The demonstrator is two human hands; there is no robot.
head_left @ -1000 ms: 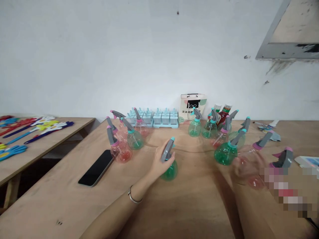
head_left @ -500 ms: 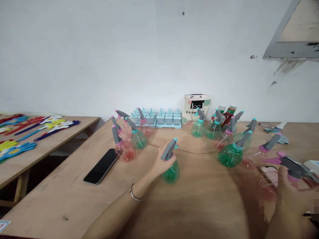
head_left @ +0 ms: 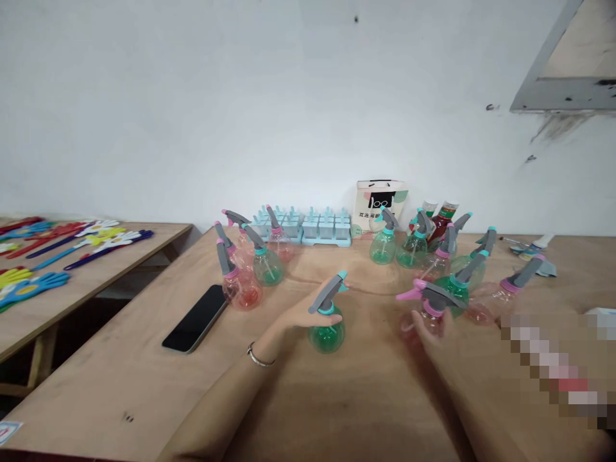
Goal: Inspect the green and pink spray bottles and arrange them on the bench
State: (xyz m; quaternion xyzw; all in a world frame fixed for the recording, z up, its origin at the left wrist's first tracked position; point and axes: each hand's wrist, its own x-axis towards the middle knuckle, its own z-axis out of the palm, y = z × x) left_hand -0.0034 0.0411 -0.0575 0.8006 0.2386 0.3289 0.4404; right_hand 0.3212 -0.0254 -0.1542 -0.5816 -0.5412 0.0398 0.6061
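My left hand (head_left: pixel 308 311) is closed around the neck of a green spray bottle (head_left: pixel 327 337) with a grey and teal trigger head, upright on the table. My right hand (head_left: pixel 436 330) grips a pink spray bottle (head_left: pixel 409 327) with a grey and pink head, its nozzle pointing left; it looks slightly blurred. Just behind the right hand stands a green spray bottle (head_left: pixel 459 292), partly covered by the pink one. More pink and green bottles stand at the right, among them a tilted-looking pink bottle (head_left: pixel 488 301). At the left is another group, with a pink bottle (head_left: pixel 243 292) and a green bottle (head_left: pixel 268 266).
A black phone (head_left: pixel 195 319) lies left of my left hand. Pale blue ice-pop moulds (head_left: pixel 326 230) and a paper bag (head_left: pixel 378 208) stand against the wall, near red sauce bottles (head_left: pixel 440 221). A second table (head_left: pixel 106 273) at the left carries colourful hand-shaped items (head_left: pixel 45 289).
My right hand has carried the pink spray bottle from the far right leftward, in front of the green bottle. My left hand and its bottle have barely moved, the grip slightly lower.
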